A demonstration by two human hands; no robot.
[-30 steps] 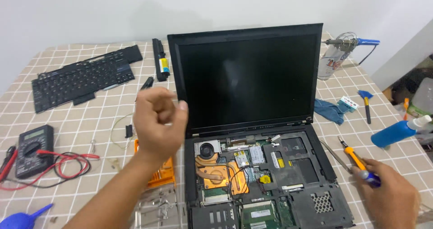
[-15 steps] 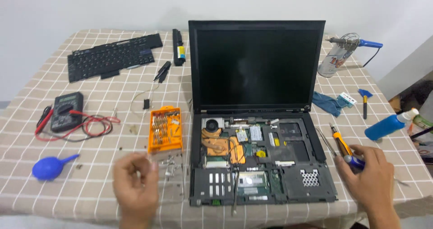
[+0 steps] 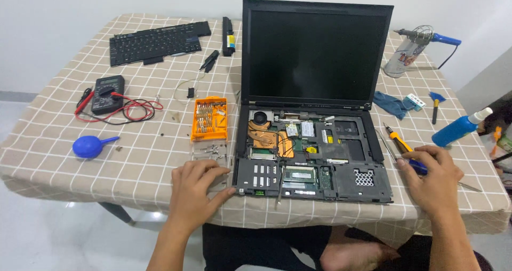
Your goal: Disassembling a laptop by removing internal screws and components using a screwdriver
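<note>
**Both hands down at the front of the opened laptop**

Your table [image 3: 160, 159] wears a beige checked cloth, and the opened laptop [image 3: 314, 116] stands at its middle, screen upright and dark, keyboard off, the copper heat pipe, fan and boards bare in the base.

The removed keyboard [image 3: 157, 40] lies at the far left corner, with a long black battery [image 3: 228, 29] just beside it. Nearer you on the left sit a multimeter [image 3: 108, 87] with red and black leads, then a blue dust blower [image 3: 89, 146].

Your left hand [image 3: 196, 192] lies palm down on the cloth just left of the laptop's front corner. The fingers are loosely spread and slightly curled, tips touching a clear plastic lid [image 3: 210, 156] below the orange screwdriver bit case [image 3: 209, 119]. It grips nothing that you can see.

Your right hand [image 3: 433, 179] rests on the cloth right of the laptop base, fingers curled over the blue end of a screwdriver with an orange and black handle [image 3: 400, 143]. Whether the fingers close fully around it is not clear.

Far right stands a blue bottle [image 3: 456, 129], with a soldering iron [image 3: 429, 36] in its stand behind.
</note>
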